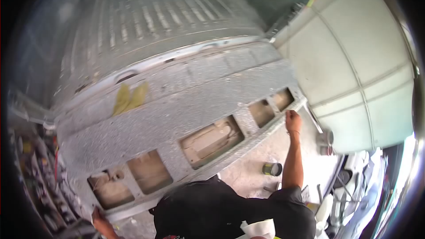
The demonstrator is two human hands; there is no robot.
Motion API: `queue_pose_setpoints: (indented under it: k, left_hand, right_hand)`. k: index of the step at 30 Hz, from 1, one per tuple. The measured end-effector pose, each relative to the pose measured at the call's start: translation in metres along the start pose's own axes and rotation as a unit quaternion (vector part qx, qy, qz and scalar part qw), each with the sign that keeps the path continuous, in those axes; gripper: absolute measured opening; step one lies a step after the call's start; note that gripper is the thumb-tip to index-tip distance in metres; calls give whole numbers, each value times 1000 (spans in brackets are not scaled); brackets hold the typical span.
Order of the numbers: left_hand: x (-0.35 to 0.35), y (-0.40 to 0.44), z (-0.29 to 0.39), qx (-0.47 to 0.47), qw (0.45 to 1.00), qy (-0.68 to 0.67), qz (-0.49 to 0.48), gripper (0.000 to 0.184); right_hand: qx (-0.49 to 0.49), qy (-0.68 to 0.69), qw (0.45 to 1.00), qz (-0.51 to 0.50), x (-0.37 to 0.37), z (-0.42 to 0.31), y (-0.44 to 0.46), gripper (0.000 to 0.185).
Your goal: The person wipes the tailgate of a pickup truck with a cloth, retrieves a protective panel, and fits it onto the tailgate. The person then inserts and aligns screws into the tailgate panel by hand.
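Note:
A grey, rough-coated pickup tailgate (199,93) lies lowered before me, with several rectangular openings along its near side. My right hand (292,121) has its fingers curled over the near edge, close to the right corner. At the left corner my left hand (101,221) is closed around the same edge; its fingertips are partly hidden by the panel. On the tailgate's left half rests a yellow piece (130,98), cloth or glove-like, apart from both hands.
Behind the tailgate stretches the ribbed truck bed (150,9). A pale sheeted panel (349,62) stands on the right. An open can (272,169) is on the floor, and another can (326,136) stands farther right. Cluttered items (42,172) line the left side.

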State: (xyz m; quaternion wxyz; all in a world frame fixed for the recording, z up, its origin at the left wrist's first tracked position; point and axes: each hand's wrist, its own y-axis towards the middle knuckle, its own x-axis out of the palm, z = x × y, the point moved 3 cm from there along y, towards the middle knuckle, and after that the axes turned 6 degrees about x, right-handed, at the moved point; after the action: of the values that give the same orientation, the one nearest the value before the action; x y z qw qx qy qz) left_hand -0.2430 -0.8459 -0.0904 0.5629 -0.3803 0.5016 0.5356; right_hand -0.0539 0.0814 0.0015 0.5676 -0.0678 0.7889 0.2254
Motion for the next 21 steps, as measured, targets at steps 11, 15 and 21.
queue_pose_setpoints:
  k: [11,15,21]
  left_hand:
    - [-2,17,11,55,992,82,-84,27]
    - [5,14,-7,122,971,181,-96,35]
    - [89,-7,-87,-85,927,364,24,39]
  right_hand:
    - [-161,-28,952,-259,26,-52,-52,38]
    - [-174,-98,950,-240,4,-119,-100,48]
    - [-163,-86,956,-230,23,-115,-124,41]
